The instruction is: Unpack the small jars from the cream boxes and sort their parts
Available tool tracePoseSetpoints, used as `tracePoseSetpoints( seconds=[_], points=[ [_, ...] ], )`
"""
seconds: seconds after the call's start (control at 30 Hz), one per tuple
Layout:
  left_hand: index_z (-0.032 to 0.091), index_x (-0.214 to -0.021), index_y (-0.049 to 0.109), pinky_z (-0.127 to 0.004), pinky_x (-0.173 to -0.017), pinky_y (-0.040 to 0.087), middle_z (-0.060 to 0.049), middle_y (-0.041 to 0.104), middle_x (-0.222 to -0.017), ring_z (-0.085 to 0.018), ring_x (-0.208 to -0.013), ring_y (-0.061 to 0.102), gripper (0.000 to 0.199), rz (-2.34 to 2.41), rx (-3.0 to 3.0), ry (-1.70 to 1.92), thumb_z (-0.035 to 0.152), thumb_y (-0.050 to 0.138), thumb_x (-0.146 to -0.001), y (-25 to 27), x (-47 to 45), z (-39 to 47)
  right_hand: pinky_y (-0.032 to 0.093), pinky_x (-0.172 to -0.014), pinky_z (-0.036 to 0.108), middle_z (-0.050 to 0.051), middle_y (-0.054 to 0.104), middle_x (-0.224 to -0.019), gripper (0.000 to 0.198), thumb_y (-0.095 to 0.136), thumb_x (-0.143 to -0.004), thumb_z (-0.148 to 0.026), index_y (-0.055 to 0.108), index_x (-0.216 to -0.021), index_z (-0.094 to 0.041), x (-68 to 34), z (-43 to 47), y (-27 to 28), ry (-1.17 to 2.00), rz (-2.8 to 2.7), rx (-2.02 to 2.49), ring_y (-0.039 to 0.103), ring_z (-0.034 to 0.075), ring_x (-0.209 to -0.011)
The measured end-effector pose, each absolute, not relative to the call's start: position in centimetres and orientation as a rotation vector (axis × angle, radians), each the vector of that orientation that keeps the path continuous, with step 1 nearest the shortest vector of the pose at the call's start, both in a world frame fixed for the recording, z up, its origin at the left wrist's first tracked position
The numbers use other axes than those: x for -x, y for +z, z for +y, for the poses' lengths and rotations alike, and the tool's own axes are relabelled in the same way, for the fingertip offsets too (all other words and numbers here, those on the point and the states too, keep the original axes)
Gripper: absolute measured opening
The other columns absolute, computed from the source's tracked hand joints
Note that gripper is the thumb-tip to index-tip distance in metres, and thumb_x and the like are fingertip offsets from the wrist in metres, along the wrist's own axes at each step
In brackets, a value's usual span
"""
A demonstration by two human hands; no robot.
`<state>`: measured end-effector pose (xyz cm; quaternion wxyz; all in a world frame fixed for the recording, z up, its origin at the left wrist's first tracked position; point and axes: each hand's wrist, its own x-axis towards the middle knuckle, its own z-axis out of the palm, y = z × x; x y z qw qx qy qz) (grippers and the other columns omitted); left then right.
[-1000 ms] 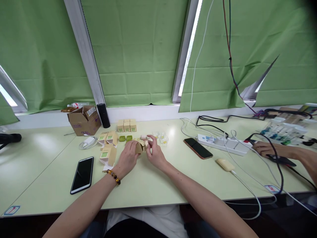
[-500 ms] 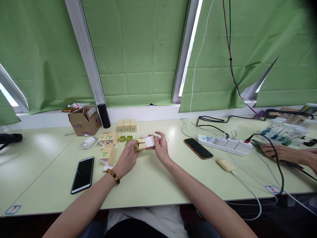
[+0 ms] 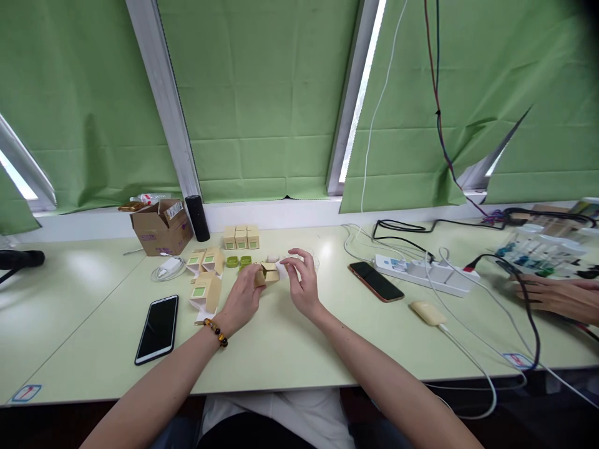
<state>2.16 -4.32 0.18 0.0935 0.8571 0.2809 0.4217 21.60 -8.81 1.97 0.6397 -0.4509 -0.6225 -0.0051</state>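
Note:
My left hand (image 3: 242,292) is closed around a small tan cardboard box (image 3: 270,274), whose near end is hidden by the fingers. A white flap (image 3: 281,270) stands out at the box's right end. My right hand (image 3: 303,284) is beside that flap, fingers curved and apart, fingertips at its upper edge. Just behind the box lie small green cases (image 3: 238,261) and a small white piece (image 3: 272,258). Left of my left hand stand tan boxes with green windows (image 3: 206,293), their white flaps showing. Three closed tan boxes (image 3: 241,237) sit in a row farther back.
A phone (image 3: 158,328) lies at left, another phone (image 3: 375,280) at right. Behind are a carton (image 3: 162,232), a black cylinder (image 3: 197,218) and a coiled charger (image 3: 168,268). A power strip (image 3: 425,274), cables and a cream mouse (image 3: 427,313) occupy the right, where another person's hands (image 3: 556,293) show.
My right hand's fingers have loosened and lifted from the white flap, which has turned and shows less of its face. The left hand keeps the box. The other person's hands have shifted right.

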Motion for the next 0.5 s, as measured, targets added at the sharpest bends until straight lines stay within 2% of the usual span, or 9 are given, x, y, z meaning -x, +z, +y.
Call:
tracePoseSetpoints(
  seconds=[0.13,0.23,0.37,0.5],
  points=[
    [0.025,-0.143,0.044,-0.052,-0.112,0.048,-0.013,0.054,-0.138,-0.027,-0.133,0.052,0.053,0.807,-2.551,1.22,0.005,0.05,-0.095,0.8,-2.3,-4.8,0.044,-0.113,0.059,0.011,0.056,-0.131,0.024,0.052,-0.1,-0.023,0.075,-0.105,-0.028,-21.6,-9.0,1.8,-0.197,-1.515,1.012,0.049,0.032,-0.136],
    [0.028,-0.151,0.04,-0.05,-0.113,0.049,-0.013,0.053,-0.14,-0.026,-0.133,0.053,0.061,0.818,-2.511,1.216,0.004,0.048,-0.096,1.4,-2.3,-5.3,0.042,-0.115,0.065,0.01,0.056,-0.134,0.032,0.051,-0.096,-0.014,0.076,-0.106,-0.03,-21.7,-8.8,1.6,-0.293,-1.576,1.004,0.044,0.034,-0.14],
    [0.031,-0.16,0.032,-0.049,-0.112,0.051,-0.013,0.052,-0.138,-0.026,-0.131,0.053,0.069,0.828,-2.519,1.205,0.005,0.045,-0.097,1.5,-2.3,-5.3,0.043,-0.116,0.066,0.01,0.051,-0.145,0.043,0.049,-0.092,-0.005,0.075,-0.115,-0.031,-21.6,-8.7,1.4,-0.332,-1.661,1.054,0.035,0.034,-0.147],
    [0.031,-0.162,0.029,-0.05,-0.113,0.049,-0.014,0.051,-0.137,-0.027,-0.132,0.051,0.07,0.859,-2.524,1.217,0.006,0.045,-0.099,1.1,-2.4,-5.0,0.043,-0.117,0.065,0.011,0.051,-0.146,0.032,0.056,-0.093,-0.01,0.076,-0.111,-0.027,-21.5,-8.7,1.3,-0.355,-1.696,1.067,0.033,0.036,-0.149]
  ],
)
